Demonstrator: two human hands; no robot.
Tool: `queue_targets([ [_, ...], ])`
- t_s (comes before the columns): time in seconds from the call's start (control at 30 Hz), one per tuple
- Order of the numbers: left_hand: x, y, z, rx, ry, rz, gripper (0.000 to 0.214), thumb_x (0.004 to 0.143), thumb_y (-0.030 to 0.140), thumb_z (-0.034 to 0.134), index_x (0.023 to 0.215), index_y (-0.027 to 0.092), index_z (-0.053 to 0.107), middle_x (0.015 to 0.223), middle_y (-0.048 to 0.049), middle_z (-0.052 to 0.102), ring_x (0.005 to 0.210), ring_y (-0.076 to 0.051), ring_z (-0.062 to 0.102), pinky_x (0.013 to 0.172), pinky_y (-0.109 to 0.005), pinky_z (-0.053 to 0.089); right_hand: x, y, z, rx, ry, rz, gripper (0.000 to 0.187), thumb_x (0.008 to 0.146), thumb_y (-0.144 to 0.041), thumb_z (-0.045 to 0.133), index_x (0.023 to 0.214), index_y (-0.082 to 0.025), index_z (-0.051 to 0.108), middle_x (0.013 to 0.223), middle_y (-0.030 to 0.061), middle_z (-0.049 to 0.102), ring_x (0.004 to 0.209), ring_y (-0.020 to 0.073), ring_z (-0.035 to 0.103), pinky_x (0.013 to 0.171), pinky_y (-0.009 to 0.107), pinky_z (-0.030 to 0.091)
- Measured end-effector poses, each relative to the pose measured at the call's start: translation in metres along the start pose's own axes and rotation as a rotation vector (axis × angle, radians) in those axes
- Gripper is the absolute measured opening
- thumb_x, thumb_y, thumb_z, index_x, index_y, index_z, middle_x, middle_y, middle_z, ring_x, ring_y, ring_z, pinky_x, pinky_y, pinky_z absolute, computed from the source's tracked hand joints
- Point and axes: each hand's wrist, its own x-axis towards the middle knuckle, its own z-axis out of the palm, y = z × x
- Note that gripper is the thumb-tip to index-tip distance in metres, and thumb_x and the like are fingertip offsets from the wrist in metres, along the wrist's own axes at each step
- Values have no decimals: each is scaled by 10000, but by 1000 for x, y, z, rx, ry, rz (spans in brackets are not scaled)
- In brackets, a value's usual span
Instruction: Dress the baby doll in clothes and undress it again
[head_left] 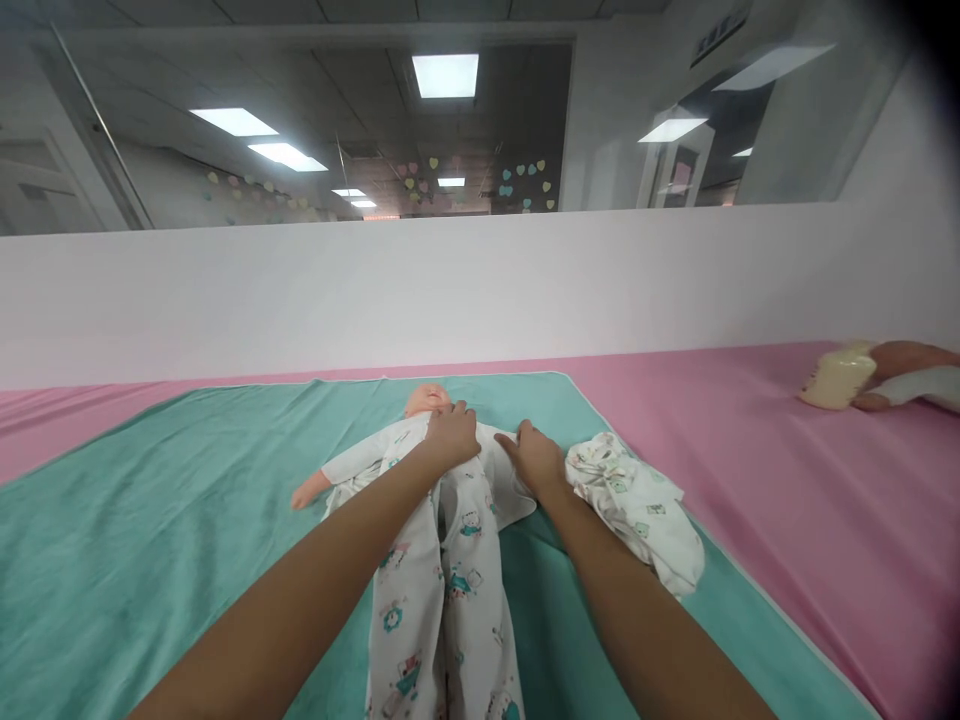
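Observation:
A baby doll (429, 399) lies on its back on a teal mat (150, 520), dressed in a white printed sleepsuit (442, 580). My left hand (452, 436) rests on the doll's chest just below its chin, fingers curled onto the cloth. My right hand (535, 460) lies on the suit's side flap at the doll's left, fingers pressed on the fabric. The doll's right arm (330, 477) sticks out bare-handed to the left.
A crumpled white printed garment (637, 505) lies on the mat right of my right hand. The mat sits on a pink sheet (787, 480). At the far right, another person's hand (900, 375) holds a cream bottle (836, 378). A white partition (450, 290) stands behind.

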Motion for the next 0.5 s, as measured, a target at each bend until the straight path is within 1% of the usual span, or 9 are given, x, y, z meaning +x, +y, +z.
queue_targets([
  [0.07, 7, 1, 2, 16, -52, -13, 527, 717, 357, 596, 1192, 150, 499, 1259, -151, 482, 1177, -329, 436, 951, -468, 368, -1, 0, 3, 133, -39, -91, 309, 861, -486, 493, 943, -190, 525, 806, 40, 611, 726, 174, 557, 611, 237, 275],
  [0.1, 9, 0, 1, 25, -81, -12, 575, 697, 364, 620, 1218, 164, 479, 1264, -150, 480, 1174, -334, 441, 942, -480, 373, -1, 1, 5, 192, -43, -120, 230, 857, -419, 506, 929, -202, 532, 780, 22, 608, 718, 164, 547, 599, 231, 262],
  [0.17, 10, -3, -3, 39, -139, -1, 662, 657, 376, 661, 1257, 200, 444, 1290, -143, 461, 1172, -339, 448, 920, -493, 391, 2, 5, 9, 260, -16, -102, 130, 850, -301, 466, 911, -215, 541, 741, 4, 593, 695, 153, 527, 582, 225, 250],
  [0.27, 10, -13, -14, 62, -226, 11, 716, 614, 348, 698, 1269, 231, 435, 1298, -143, 459, 1152, -348, 467, 867, -487, 436, 9, 14, 11, 284, 71, 45, 185, 829, -223, 374, 918, -206, 536, 730, 10, 572, 658, 155, 502, 564, 225, 263],
  [0.33, 10, -22, -21, 83, -279, 10, 724, 584, 282, 712, 1258, 233, 452, 1283, -150, 477, 1149, -359, 470, 845, -475, 454, 13, 19, 10, 305, 135, 129, 219, 813, -206, 342, 920, -196, 533, 742, 21, 565, 670, 163, 501, 575, 228, 287],
  [0.43, 9, -27, -27, 116, -332, 9, 686, 565, 206, 710, 1218, 198, 500, 1252, -178, 501, 1120, -376, 494, 826, -464, 464, 15, 22, 8, 336, 201, 191, 264, 826, -214, 296, 939, -191, 534, 781, 37, 572, 723, 176, 511, 619, 236, 324],
  [0.5, 9, -23, -23, 127, -341, 32, 606, 593, 205, 699, 1177, 165, 539, 1227, -198, 517, 1080, -377, 522, 816, -465, 466, 14, 19, 7, 349, 218, 204, 307, 850, -224, 259, 991, -181, 529, 821, 54, 581, 755, 187, 518, 647, 246, 341],
])
